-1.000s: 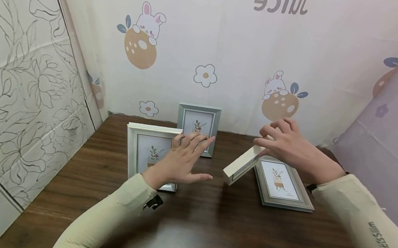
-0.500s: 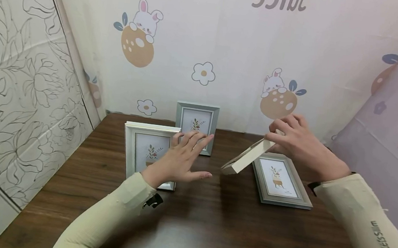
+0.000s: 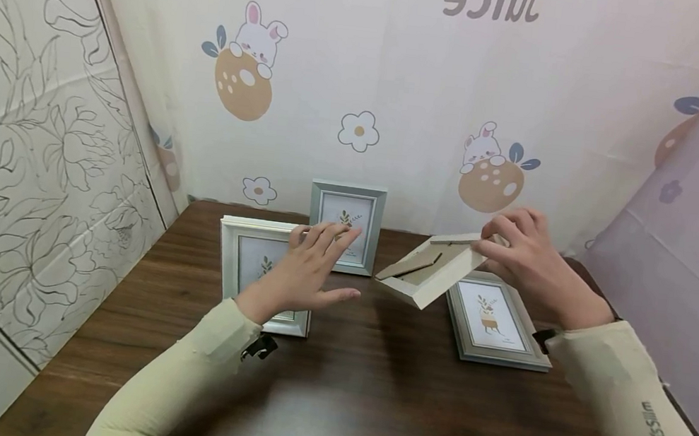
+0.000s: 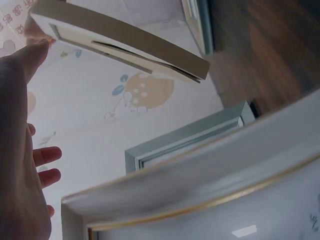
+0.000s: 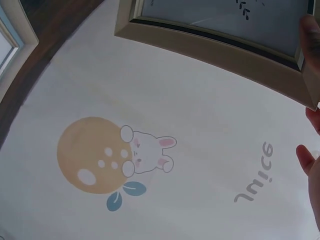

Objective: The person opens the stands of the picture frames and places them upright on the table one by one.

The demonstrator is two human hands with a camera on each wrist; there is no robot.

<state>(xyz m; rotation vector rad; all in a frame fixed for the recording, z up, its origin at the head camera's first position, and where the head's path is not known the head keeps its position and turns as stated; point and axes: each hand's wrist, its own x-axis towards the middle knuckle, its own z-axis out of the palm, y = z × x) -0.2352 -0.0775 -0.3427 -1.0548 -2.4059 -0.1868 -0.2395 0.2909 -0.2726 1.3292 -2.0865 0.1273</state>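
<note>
My right hand grips a cream picture frame by one corner, above the table. That frame is tilted, its back and dark stand slot turned toward the head view; the right wrist view shows its front, with the thumb on the edge. My left hand hovers with fingers extended and thumb apart, holding nothing. Behind it a white picture frame stands upright, partly hidden by the hand. Farther back stands a grey-green picture frame, its picture partly covered by my left fingertips.
A grey-beige picture frame lies face up on the dark wooden table, below my right hand. A printed curtain hangs along the table's back edge, and a floral panel borders the left side.
My right hand has turned the cream frame so that its back now shows, and moved slightly right. The left hand has shifted a little left. The other frames stay put.
</note>
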